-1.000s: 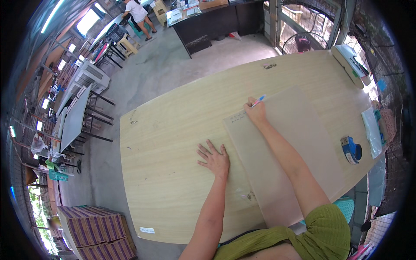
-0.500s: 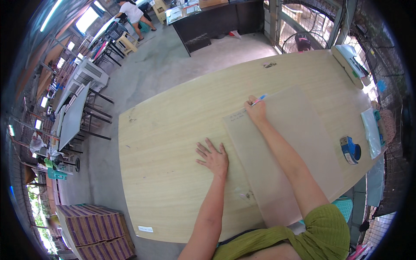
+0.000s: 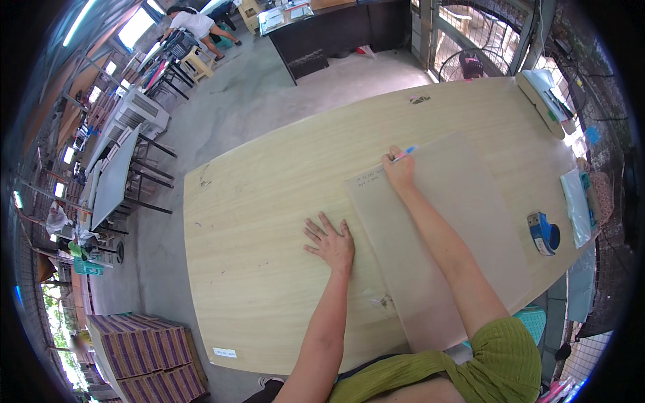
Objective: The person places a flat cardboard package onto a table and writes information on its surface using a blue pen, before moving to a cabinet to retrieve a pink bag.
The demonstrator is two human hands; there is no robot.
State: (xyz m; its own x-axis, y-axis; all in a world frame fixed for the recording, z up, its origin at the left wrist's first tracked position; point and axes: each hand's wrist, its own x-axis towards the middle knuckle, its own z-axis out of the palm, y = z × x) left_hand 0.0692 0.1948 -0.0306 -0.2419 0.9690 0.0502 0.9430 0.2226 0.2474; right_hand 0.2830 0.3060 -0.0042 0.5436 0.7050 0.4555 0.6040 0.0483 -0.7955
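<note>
Large tan paper sheet [image 3: 477,201], flat on a pale wood-grain table [image 3: 269,201]. Left hand [image 3: 331,247]: splayed palm down beside it, gripping nothing. Right hand [image 3: 399,173]: pinching a blue-and-white plastic pen [image 3: 408,152], scarcely shifted; writing apparently continues, tip indistinct. Beyond: grey concrete floor [image 3: 215,117], black desk [image 3: 363,33], white-shirted co-worker [image 3: 193,24] now bent over.

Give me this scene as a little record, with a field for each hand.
Left hand: spread on the wooden table
Right hand: holding a pen at the sheet's upper edge
Sheet: large, tan, handwriting near upper-left corner
Right of sheet: blue object, perhaps a tape dispenser
Background: person in white top
</note>
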